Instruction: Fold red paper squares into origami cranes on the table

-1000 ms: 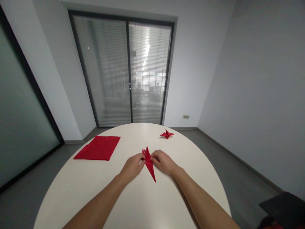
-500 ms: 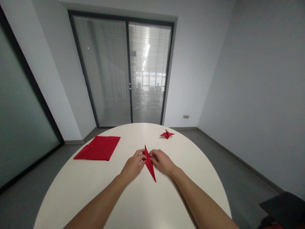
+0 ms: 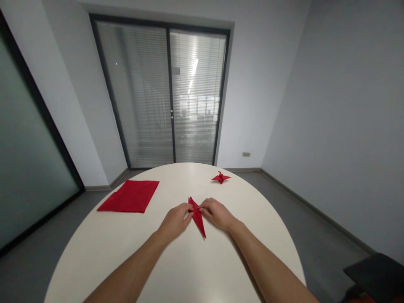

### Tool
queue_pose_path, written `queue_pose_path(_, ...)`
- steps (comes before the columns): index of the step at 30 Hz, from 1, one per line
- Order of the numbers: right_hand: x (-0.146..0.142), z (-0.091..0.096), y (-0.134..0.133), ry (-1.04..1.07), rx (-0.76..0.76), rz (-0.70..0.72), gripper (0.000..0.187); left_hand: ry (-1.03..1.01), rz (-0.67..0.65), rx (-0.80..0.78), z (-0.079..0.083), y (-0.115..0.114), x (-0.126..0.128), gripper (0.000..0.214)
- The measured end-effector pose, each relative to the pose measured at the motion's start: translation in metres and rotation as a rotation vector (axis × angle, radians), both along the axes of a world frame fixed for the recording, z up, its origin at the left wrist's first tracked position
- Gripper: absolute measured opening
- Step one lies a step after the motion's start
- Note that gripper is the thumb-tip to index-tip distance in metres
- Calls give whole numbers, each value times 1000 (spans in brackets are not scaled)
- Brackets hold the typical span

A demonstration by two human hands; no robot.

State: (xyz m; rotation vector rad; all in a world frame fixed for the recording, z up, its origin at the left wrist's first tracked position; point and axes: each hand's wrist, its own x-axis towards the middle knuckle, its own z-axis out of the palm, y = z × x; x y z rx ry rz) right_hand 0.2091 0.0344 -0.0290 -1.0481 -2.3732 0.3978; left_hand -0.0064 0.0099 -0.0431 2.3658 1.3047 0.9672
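Note:
A long, narrow piece of folded red paper [image 3: 198,221] is held between both hands, just over the middle of the white table. Its far end splits into two points, and its near end tapers toward me. My left hand [image 3: 176,219] pinches its left edge with thumb and fingers. On the opposite edge, my right hand [image 3: 217,212] grips it with fingertips closed. A finished red origami crane [image 3: 221,178] with spread wings stands beyond my right hand, near the far table edge.
Flat red paper sheets [image 3: 132,196] lie at the left of the round white table [image 3: 176,269]. A dark chair [image 3: 375,273] stands at the lower right, off the table. Behind are a glass door with blinds [image 3: 197,126] and grey walls.
The far end of the folded paper has gone from one point to two separate points and sits slightly lower. Both hands keep their hold, with small finger shifts.

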Motion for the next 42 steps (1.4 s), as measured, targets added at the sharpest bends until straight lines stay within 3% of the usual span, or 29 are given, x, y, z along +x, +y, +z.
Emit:
queue_pose_path(10,-3,1,-1,17,10,-57,26,4,47,-15,0,0,2,23)
queue_pose_path(18,-2,1,-5,109,12,-8,31,-15,128,4,4,1,1,22)
queue_pose_path(27,-7,7,-6,232,105,-101,8,-56,116,49,13,-10,6,28)
queue_pose_path(31,-12,8,-8,328,3,-120,10,-143,121,79,15,-12,8,24)
queue_pose_path(36,-16,6,-7,468,-175,-38,18,-291,159,7,11,-6,10,20)
queue_pose_path(42,-16,3,-4,576,-199,-24,28,-479,80,-69,9,1,12,23)
